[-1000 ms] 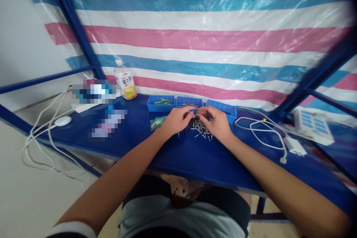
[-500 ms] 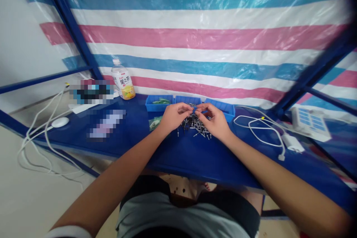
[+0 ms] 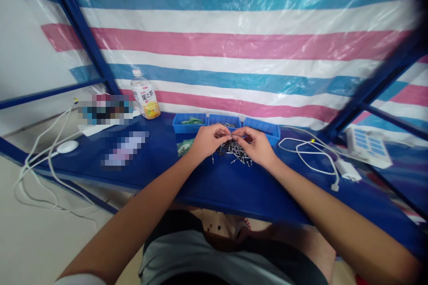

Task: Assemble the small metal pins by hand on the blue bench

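Observation:
My left hand (image 3: 210, 140) and my right hand (image 3: 257, 143) meet fingertip to fingertip over a loose pile of rivets (image 3: 239, 153) on the blue table. Both are closed in a pinch. A thin metal rivet (image 3: 231, 135) runs between the pinched fingertips; its ends are partly hidden by the fingers. The pile mixes silver pieces with long thin pins and darker pieces too small to make out. Just behind the hands stand three blue bins: the left bin (image 3: 177, 126) with green packets, the middle bin (image 3: 238, 120) with small metal pieces, and the right bin (image 3: 276, 135), partly covered by my right hand.
A green-and-clear packet (image 3: 184, 147) lies left of the pile. Farther left are a drink bottle (image 3: 147, 98), a blurred-out flat item (image 3: 125, 148) and white cables (image 3: 55, 160). To the right lie a white cable with a charger (image 3: 347, 170) and a power strip (image 3: 369, 147).
My fingertips have shifted slightly, and the thin rivet between them now shows more plainly. The whole view has moved a little; the bins and the pile stay in place.

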Available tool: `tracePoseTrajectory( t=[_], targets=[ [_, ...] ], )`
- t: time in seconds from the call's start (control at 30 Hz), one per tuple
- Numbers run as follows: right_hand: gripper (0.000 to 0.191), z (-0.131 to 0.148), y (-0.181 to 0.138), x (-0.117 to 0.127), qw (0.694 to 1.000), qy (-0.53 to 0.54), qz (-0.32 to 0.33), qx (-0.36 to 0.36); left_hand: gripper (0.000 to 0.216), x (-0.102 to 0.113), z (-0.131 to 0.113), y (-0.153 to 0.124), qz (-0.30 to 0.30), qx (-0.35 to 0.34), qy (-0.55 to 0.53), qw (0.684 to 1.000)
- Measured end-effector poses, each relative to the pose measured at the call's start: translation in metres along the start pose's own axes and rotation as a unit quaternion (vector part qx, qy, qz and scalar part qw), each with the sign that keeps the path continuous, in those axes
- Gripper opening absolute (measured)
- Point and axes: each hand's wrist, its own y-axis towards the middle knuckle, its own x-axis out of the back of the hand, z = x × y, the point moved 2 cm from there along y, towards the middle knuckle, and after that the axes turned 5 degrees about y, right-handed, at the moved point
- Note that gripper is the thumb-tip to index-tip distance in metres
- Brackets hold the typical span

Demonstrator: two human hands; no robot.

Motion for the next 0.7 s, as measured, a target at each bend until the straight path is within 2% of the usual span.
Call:
tracePoseTrajectory(
  t=[0.13,0.3,0.37,0.5,0.6,0.7],
  targets=[
    [0.018,0.004,0.000,0.002,1.000,-0.021,-0.009,0.009,0.012,0.003,-0.001,0.002,-0.001,-0.014,0.042,0.999],
    [0.016,0.001,0.001,0.003,0.999,-0.034,-0.018,0.010,0.014,0.002,-0.002,0.003,0.013,-0.023,0.040,0.999],
    [0.022,-0.002,0.001,0.002,1.000,-0.016,-0.017,-0.002,0.018,0.000,-0.001,0.002,0.016,-0.018,0.019,1.000],
    [0.041,-0.001,0.001,0.001,1.000,-0.007,0.013,0.015,0.044,-0.002,-0.002,0.000,0.010,-0.013,-0.018,1.000],
    [0.037,0.003,0.000,0.003,0.998,-0.046,0.014,0.036,0.046,-0.001,-0.005,-0.001,-0.006,-0.024,0.030,0.999],
    [0.031,0.008,-0.001,0.005,0.996,-0.081,-0.006,0.035,0.039,-0.001,-0.008,-0.002,0.008,-0.041,0.089,0.995]
  ],
)
